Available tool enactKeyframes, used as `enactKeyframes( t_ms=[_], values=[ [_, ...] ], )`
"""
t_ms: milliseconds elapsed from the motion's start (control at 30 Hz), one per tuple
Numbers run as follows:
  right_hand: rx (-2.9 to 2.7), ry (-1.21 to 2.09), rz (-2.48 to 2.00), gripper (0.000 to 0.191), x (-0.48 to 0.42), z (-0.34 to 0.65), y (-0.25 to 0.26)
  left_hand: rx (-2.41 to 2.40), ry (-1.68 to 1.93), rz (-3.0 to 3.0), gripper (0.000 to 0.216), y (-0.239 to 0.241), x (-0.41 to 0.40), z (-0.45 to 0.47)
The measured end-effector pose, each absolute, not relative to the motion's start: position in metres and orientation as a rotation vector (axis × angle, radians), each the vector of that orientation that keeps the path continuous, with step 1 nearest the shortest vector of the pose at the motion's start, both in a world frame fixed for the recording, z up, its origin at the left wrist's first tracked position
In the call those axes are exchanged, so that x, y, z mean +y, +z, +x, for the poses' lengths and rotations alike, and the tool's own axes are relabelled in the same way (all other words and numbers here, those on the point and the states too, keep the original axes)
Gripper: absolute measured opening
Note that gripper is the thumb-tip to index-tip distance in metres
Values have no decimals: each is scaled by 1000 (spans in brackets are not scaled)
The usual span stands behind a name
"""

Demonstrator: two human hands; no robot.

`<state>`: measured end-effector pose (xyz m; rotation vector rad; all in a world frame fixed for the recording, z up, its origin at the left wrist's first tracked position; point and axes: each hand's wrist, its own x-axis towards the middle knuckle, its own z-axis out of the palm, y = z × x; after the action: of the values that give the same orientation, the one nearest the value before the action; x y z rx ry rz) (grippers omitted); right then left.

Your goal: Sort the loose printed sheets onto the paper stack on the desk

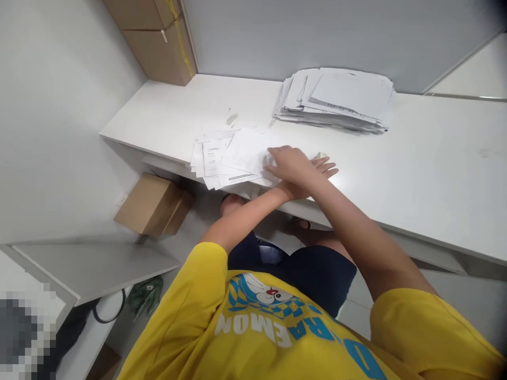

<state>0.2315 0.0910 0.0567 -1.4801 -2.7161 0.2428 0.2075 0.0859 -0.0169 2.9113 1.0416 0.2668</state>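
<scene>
- Middle of the frame, right over the front edge of the white desk (428, 158), the two forearms cross, right one on top.
- Right hand (291, 163) is at the right end of a messy fan of loose sheets (245, 150), fingers pointing left and kinda bent. It's a bit blurry there and the tips are hard to make out, so can't tell if they're pinching any paper.
- Left hand (296, 191) is tucked partly under the right wrist, fingers stretched out to the right and spread apart. Palm's hidden, fwiw.
- Tiny pale object (321, 155) just beside those left fingers, no clue what it is.
- Those loose sheets sit left of the hands, a few corners poking past the desk's front edge.
- Upper right of center: a thick, uneven paper stack (348, 97).
- Upper left: cardboard boxes (158, 53) with yellow strapping.
</scene>
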Motion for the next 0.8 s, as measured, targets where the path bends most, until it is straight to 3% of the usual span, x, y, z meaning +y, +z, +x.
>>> enactKeyframes(
  t_ms=[100,167,400,800],
  values=[
    [-2767,319,-1259,69,76,210,50,1004,294,2938,56,-15,87,209],
    [-2785,309,-1271,74,74,197,45,1019,306,2924,59,-11,85,210],
    [-2776,321,-1439,41,86,197,49,1073,343,2907,53,-9,77,209],
    [-2794,441,-1190,27,93,211,47,1153,374,2844,50,-22,81,211]
  ],
)
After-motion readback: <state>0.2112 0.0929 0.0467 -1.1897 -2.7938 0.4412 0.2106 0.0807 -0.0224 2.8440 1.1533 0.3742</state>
